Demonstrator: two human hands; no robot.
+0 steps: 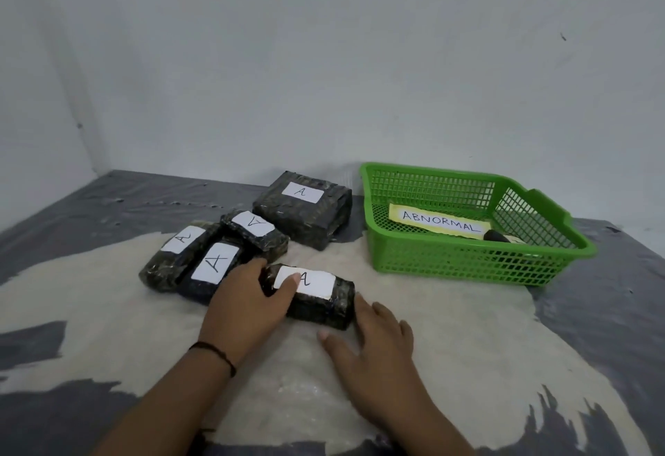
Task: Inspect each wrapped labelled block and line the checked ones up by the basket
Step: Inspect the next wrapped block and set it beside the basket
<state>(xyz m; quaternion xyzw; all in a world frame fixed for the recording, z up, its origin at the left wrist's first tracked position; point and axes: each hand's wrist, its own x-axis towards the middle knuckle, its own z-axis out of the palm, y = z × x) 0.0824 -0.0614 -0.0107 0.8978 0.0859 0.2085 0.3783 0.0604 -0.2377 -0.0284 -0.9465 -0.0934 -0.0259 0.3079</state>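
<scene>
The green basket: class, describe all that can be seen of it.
The green basket is plastic, rectangular, with lattice walls and a solid rim bearing a handle. It sits upright on the cloth, right of the blocks and apart from both hands. Inside lies a pale paper strip reading ABNORMAL, beside a dark object.

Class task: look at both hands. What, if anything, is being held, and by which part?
The left hand grips the nearest wrapped block at its left end, thumb lying on the white label. The right hand rests open against the block's right end, fingers straight.
</scene>
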